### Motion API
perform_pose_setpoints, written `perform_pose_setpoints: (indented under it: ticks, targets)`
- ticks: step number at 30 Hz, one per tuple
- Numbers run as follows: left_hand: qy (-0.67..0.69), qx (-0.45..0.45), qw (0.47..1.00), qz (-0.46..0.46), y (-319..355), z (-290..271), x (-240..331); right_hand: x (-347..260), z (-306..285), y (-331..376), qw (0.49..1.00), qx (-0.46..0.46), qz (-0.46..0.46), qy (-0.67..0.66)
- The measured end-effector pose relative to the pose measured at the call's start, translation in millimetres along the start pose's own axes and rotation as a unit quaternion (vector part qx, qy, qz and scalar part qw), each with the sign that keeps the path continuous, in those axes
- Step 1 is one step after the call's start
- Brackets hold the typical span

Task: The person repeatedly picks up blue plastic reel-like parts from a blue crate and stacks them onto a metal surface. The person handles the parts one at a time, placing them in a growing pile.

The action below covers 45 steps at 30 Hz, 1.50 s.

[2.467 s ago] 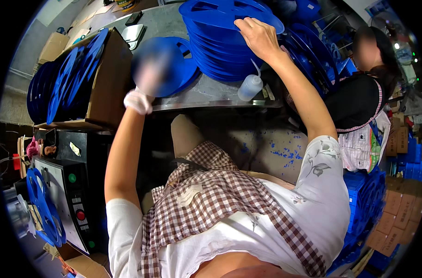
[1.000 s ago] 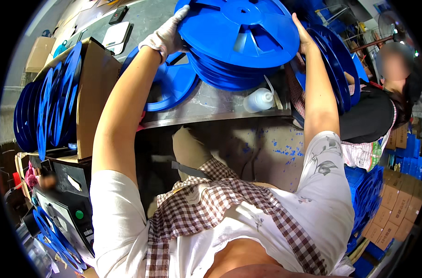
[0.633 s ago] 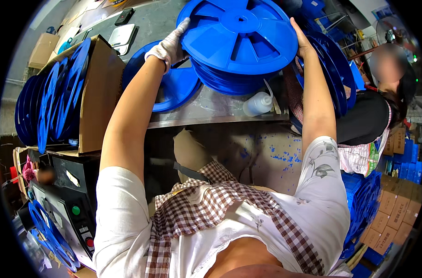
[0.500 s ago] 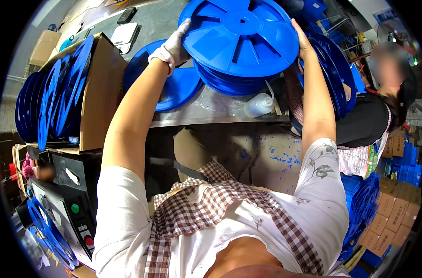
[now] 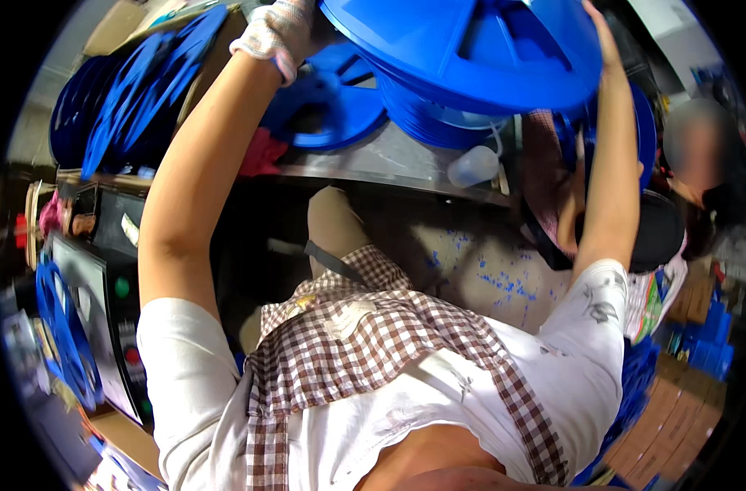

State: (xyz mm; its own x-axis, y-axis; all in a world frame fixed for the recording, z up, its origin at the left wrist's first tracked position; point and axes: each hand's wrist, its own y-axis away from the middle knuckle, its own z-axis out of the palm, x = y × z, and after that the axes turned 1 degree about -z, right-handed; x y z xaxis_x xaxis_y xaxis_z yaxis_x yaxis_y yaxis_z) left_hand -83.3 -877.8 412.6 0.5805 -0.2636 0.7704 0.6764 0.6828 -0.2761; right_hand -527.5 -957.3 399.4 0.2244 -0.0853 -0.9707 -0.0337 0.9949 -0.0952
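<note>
Both arms raised; a large blue reel (image 5: 463, 49) held up between the two hands, clear of the grey table (image 5: 389, 159); left hand (image 5: 279, 29), in a white knit glove, grips the reel's left rim; right hand (image 5: 598, 24), bare, lies flat against the right rim; fingers on both mostly out of frame, so how tightly they close cannot be told.

Below the reel: a stack of blue reels (image 5: 426, 119) on the table, one flat reel (image 5: 332, 106) beside it, a small white bottle (image 5: 473, 166) near the table edge.

Judgement: lift done, reel off the stack; set-down not yet done; no destination visible. Cardboard box of upright reels (image 5: 119, 98) stands to the left.
</note>
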Motion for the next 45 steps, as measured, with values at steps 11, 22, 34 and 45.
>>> perform_pose_setpoints:
  ticks: [11,22,34,45]
  targets:
    - [-0.077,0.554,0.823,0.103,419,200,-64,76,322,231,0.966,-0.129,0.198,0.108]
    - [-0.191,0.860,0.363,0.305,628,380,-89,96,669,346,0.793,-0.598,0.087,0.077]
    - [-0.021,0.863,0.287,0.415,812,348,30,228,1013,450,0.463,-0.806,0.352,-0.106]
    - [-0.049,0.930,0.213,0.294,910,206,55,250,1079,447,0.702,-0.687,0.174,-0.072]
